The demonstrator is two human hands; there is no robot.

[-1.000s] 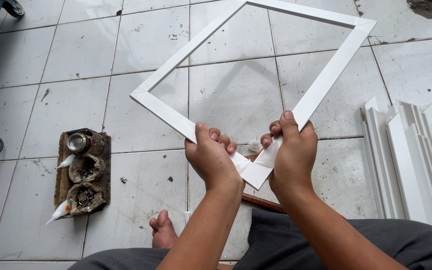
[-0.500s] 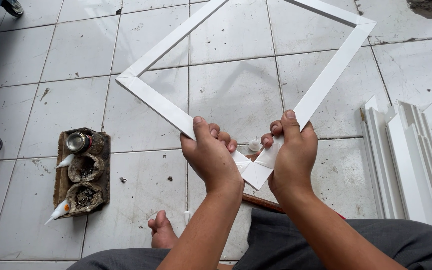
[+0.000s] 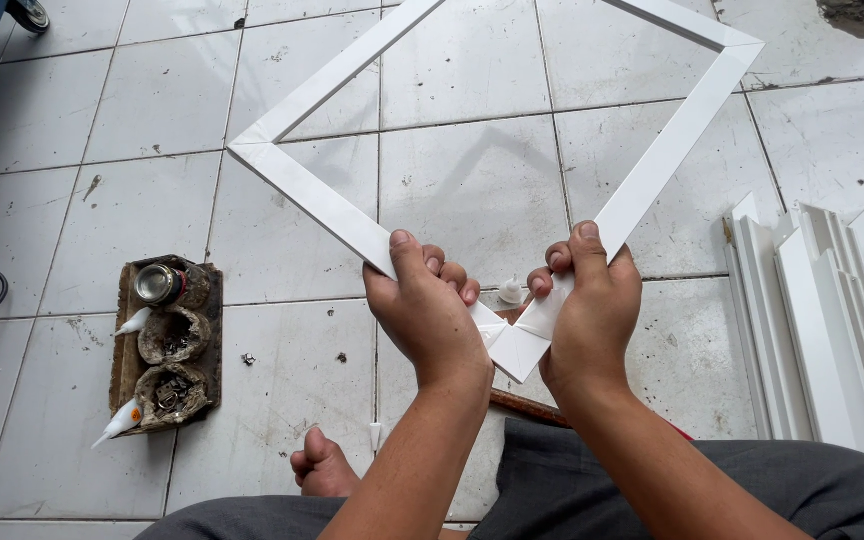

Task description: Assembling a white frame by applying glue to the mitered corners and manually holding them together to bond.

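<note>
At the centre of the frame both hands clamp the near corner of a square white plastic frame — the left hand gripping one strip, the right hand the other — held tilted above the grey tiled floor; white profile strips lie at right

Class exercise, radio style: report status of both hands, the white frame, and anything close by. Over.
Left hand and right hand both grip the white frame at its near corner, held above tiled floor. White strips lie right; glue tray left.

Glue tubes, wooden block, white mouldings
</note>
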